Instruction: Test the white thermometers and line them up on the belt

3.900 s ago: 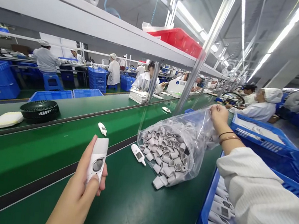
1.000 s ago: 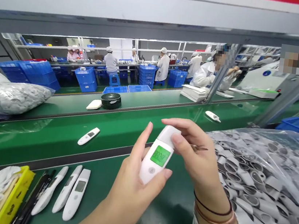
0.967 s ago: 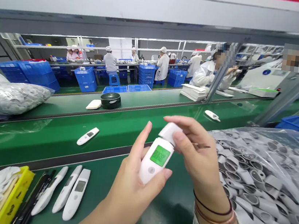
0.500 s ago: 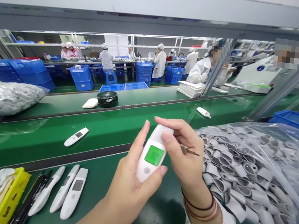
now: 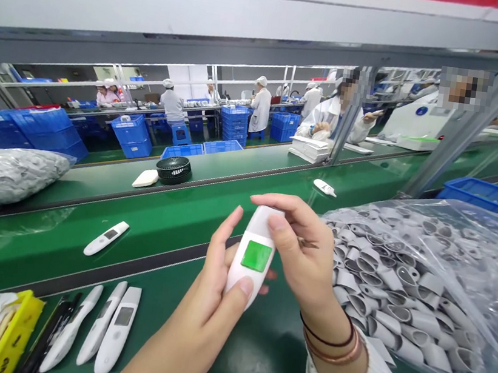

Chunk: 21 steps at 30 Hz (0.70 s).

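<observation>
Both hands hold a white digital thermometer (image 5: 253, 254) with a lit green screen, tilted upright above the green bench. My left hand (image 5: 210, 304) wraps its lower body, the thumb lying over the button below the screen. At the top end, my right hand (image 5: 303, 242) pinches the pale grey cap between thumb and fingers. Three more white thermometers lie side by side at the lower left, the nearest being a thermometer (image 5: 118, 331) with a dark screen. Another thermometer (image 5: 106, 239) rests on the green belt beyond.
A clear bag of grey caps (image 5: 400, 292) spreads over the right side. At lower left stands a yellow bin (image 5: 19, 327) beside black pens (image 5: 49, 331). Across the belt are a round black fan (image 5: 174, 169) and a co-worker in white (image 5: 324, 120). A metal post (image 5: 469, 117) rises at right.
My left thumb has moved from the thermometer's side onto its button. The thermometer on the belt has shifted left, and the view has tilted up slightly.
</observation>
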{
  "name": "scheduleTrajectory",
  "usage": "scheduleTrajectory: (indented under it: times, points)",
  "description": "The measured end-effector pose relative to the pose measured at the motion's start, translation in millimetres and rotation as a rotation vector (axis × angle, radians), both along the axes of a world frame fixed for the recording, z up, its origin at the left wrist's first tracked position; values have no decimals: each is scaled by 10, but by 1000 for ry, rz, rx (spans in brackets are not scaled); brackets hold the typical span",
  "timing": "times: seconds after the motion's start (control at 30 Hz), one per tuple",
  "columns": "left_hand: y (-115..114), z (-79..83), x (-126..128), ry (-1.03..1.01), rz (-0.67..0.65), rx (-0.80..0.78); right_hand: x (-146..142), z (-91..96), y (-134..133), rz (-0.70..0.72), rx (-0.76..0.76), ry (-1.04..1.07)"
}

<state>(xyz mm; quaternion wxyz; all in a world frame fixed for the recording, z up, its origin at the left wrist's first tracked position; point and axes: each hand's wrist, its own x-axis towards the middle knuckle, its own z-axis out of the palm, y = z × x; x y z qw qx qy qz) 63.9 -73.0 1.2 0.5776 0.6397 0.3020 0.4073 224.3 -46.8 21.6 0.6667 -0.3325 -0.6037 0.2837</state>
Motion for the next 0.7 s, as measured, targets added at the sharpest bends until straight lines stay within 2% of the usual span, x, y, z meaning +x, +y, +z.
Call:
scheduleTrajectory:
  times: [0.1, 0.23, 0.33, 0.5, 0.7]
  points:
    - [41, -35, 42, 178, 94, 75, -4, -20, 14, -77, 70, -51]
    - [85, -19, 92, 357, 189, 117, -18, -41, 44, -96, 115, -121]
    - [97, 43, 120, 422, 242, 104, -22, -37, 64, -90, 105, -135]
    - [98, 144, 138, 510, 254, 70, -19, -15, 79, -49, 87, -133]
    - [88, 107, 134, 506, 260, 121, -9, -16, 94, -33, 93, -147]
